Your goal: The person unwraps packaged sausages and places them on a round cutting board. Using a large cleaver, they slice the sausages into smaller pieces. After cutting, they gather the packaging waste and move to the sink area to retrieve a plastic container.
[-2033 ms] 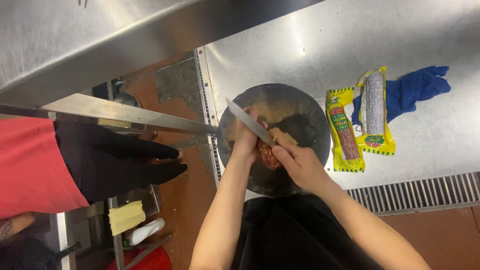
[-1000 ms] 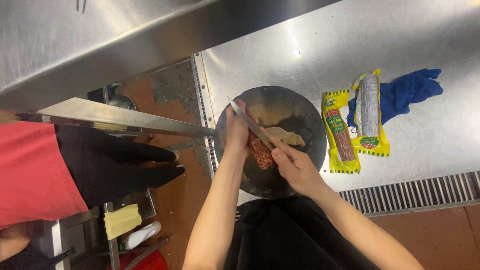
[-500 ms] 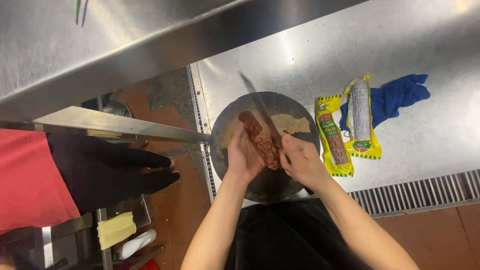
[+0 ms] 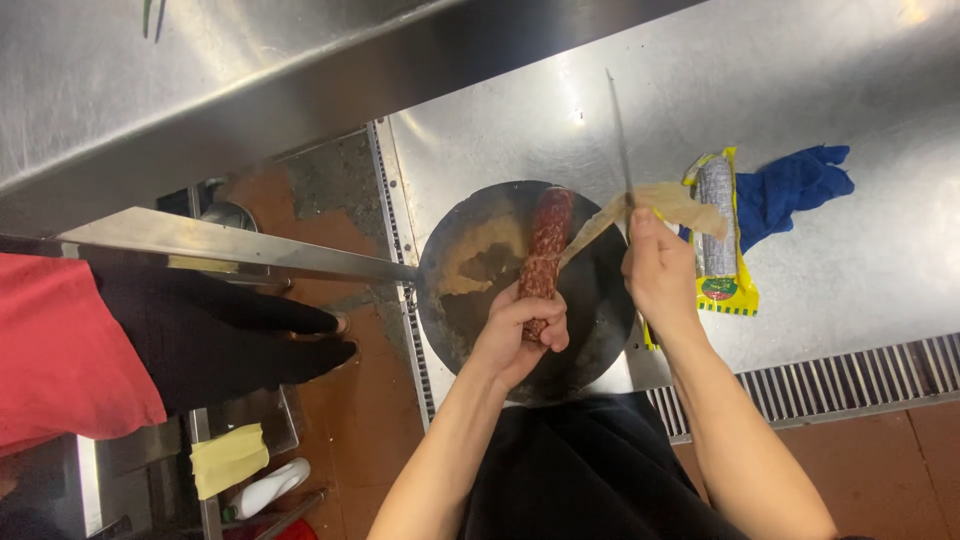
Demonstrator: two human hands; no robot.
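Note:
My left hand (image 4: pixel 520 330) grips the near end of a dark red, speckled sausage (image 4: pixel 546 245), which lies lengthwise over a round dark cutting board (image 4: pixel 470 300). My right hand (image 4: pixel 658 270) holds a long thin knife (image 4: pixel 620 135) with its blade pointing away from me. The same hand pinches a strip of pale casing (image 4: pixel 655 208) that stretches from the sausage to the hand. The upper part of the sausage is bare of casing.
The board lies on a steel counter (image 4: pixel 850 90). A yellow packet with a whitish sausage (image 4: pixel 716 215) and a blue cloth (image 4: pixel 795 185) lie to the right. A drain grille (image 4: pixel 850 375) runs along the counter's near edge. Another person in red and black (image 4: pixel 120 340) stands at the left.
The sausage has been turned lengthwise and held by its near end. My right hand has moved right, pulling a strip of casing away, with the knife blade swung up and away.

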